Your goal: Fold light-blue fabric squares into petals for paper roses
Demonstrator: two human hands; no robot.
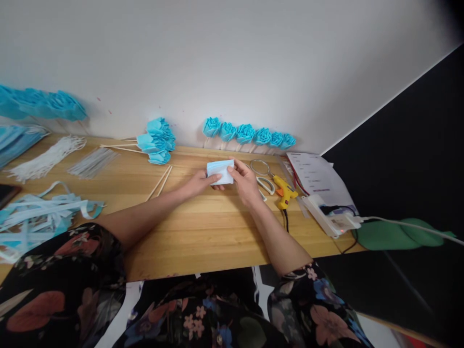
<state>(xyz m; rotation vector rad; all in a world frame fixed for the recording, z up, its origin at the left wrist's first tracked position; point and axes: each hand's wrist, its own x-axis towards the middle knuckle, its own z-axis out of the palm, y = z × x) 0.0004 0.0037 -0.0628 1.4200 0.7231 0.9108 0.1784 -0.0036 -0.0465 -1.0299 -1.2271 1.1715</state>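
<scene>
Between both hands, above the wooden table (pixel 203 241), is a small stack of light-blue fabric pieces (pixel 222 169) that looks cut from face masks. My left hand (pixel 203 182) pinches its left edge, thumb on top and fingers beneath. On the right edge, my right hand (pixel 244 180) grips it with the thumb in front and fingers behind. Just right of that hand lie white-handled scissors (pixel 266 185), partly hidden by it, and a yellow glue gun (pixel 285 192). Two thin wooden sticks (pixel 159 182) rest left of my left hand.
Blue fabric flowers (pixel 245 134) on sticks lean along the wall, with a bunch (pixel 157 141) lying nearer. At left are cut strips (pixel 47 212), white ear loops (pixel 49 157), thin wires (pixel 93 163) and masks (pixel 18 140). A power strip (pixel 329 215) sits right beside a printed sheet (pixel 319 176).
</scene>
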